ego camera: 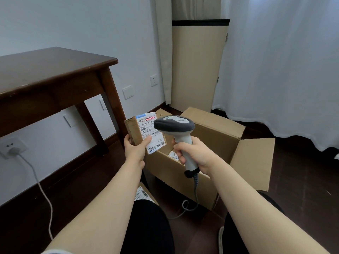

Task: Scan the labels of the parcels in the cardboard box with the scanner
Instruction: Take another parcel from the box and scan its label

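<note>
My left hand (135, 147) holds a small brown parcel (132, 129) upright above the left edge of the open cardboard box (214, 136). Its white shipping label (149, 128) faces me, and a red scan line lies across the barcode at the label's top. My right hand (194, 153) grips the handle of a white and grey scanner (175, 125), whose head points at the label from the right. Inside the box another labelled parcel (173, 155) shows partly behind the scanner handle. A further labelled parcel (144, 194) lies on the floor under my left forearm.
A dark wooden table (55, 70) stands to the left. The scanner's grey cable (196, 197) loops down to the dark floor. A white charger cable (43, 191) hangs from a wall socket at the left. White curtains (284, 70) and a beige cabinet (198, 66) stand behind the box.
</note>
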